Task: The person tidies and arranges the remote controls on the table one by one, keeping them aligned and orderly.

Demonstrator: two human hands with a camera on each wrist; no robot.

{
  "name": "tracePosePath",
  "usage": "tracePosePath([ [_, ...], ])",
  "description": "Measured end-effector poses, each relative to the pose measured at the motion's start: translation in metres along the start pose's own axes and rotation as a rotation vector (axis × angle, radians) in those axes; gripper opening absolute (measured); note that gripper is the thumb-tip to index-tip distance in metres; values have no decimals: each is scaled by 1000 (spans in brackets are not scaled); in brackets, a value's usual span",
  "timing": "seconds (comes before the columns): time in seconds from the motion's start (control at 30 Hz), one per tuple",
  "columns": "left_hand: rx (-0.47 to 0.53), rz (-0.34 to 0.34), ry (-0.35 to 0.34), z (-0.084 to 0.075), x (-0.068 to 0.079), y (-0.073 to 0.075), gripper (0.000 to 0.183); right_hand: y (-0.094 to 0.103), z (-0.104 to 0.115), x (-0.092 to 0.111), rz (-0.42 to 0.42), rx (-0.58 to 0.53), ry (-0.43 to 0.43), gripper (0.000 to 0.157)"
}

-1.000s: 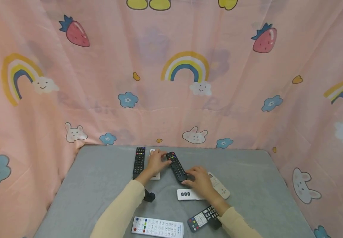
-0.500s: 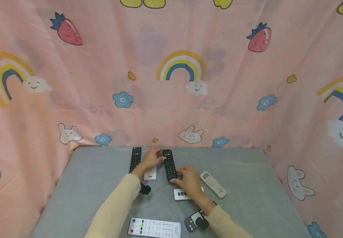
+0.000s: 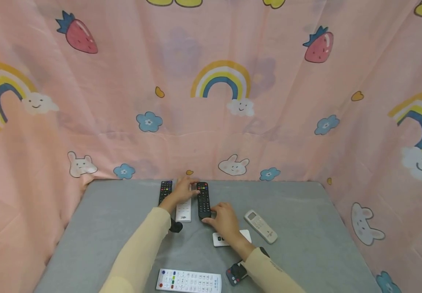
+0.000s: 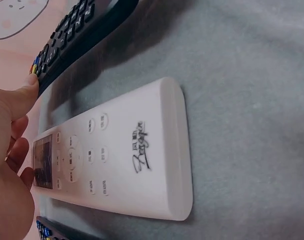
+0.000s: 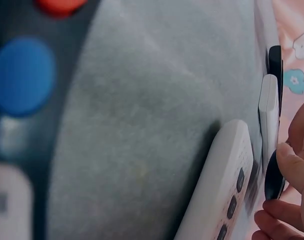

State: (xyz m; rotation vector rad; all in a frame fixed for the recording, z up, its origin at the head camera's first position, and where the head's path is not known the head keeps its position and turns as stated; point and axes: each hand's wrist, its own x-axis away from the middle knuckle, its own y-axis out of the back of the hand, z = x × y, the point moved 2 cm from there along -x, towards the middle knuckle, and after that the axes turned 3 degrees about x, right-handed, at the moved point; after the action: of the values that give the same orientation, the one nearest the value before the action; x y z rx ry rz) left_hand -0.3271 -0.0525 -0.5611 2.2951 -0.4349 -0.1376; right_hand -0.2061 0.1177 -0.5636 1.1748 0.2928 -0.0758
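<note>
A black remote control (image 3: pixel 204 205) with colored buttons is held at both ends, slightly raised, in the head view. At its far end, my left hand (image 3: pixel 183 190) pinches it. My right hand (image 3: pixel 226 221) grips the near end between thumb and fingers. In the left wrist view, the black remote (image 4: pixel 74 37) casts a shadow on the cloth below. To its left lies a white remote with a screen (image 3: pixel 183 212), partly under my left hand. Farther left, another black remote (image 3: pixel 165 189) is half covered by the left wrist. My right forearm crosses over a small white remote (image 3: pixel 246 235).
A beige remote (image 3: pixel 261 226) lies slanted to the right. Toward the front are a long white remote (image 3: pixel 189 280) and a dark remote (image 3: pixel 234 276), partly hidden by the right sleeve. The grey table (image 3: pixel 306 252) meets a pink printed curtain (image 3: pixel 284 142) behind.
Both hands have moved the black remote leftward and turned it from slanted to nearly straight, closer beside the white remote with a screen. The other remotes have stayed in place.
</note>
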Motion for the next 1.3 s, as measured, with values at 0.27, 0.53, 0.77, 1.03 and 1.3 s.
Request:
tracePosePath([
  [0.27, -36, 1, 35, -1, -1, 2, 46, -2, 7, -2, 22, 9, -19, 49],
  [0.53, -47, 13, 45, 1, -2, 0, 48, -6, 10, -2, 45, 27, -38, 50],
  [0.77, -62, 15, 53, 6, -3, -2, 47, -11, 10, -3, 71, 33, -53, 49],
  [1.03, -60, 21, 75, 6, -2, -3, 46, -13, 10, -4, 76, 31, -47, 47],
  [1.3, -89, 24, 57, 8, -3, -4, 46, -13, 11, -4, 82, 33, -51, 46],
])
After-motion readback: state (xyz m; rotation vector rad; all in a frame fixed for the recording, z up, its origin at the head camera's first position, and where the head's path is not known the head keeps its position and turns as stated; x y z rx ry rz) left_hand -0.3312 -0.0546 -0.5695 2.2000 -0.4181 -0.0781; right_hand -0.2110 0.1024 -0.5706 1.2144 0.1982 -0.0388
